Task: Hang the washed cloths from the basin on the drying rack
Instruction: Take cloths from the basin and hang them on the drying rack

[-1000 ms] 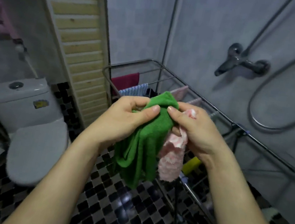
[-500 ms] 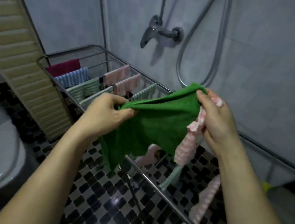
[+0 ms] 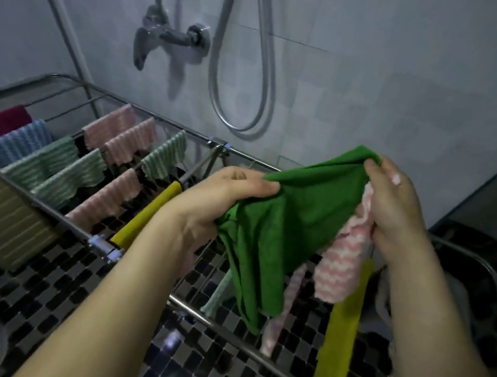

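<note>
Grey shower tiles (image 3: 384,79) stand behind the drying rack (image 3: 101,246), where two yellow cloths (image 3: 147,215) hang. Above it two hands hold one green cloth (image 3: 284,222): left hand (image 3: 228,188) pinches one edge, right hand (image 3: 394,209) grips another corner and one pink cloth (image 3: 337,271)

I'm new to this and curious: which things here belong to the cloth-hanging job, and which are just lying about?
Job: green cloth, pink cloth, left hand, right hand, drying rack, hung cloths.
Lying about: shower tap, shower hose, tiled floor.
</note>
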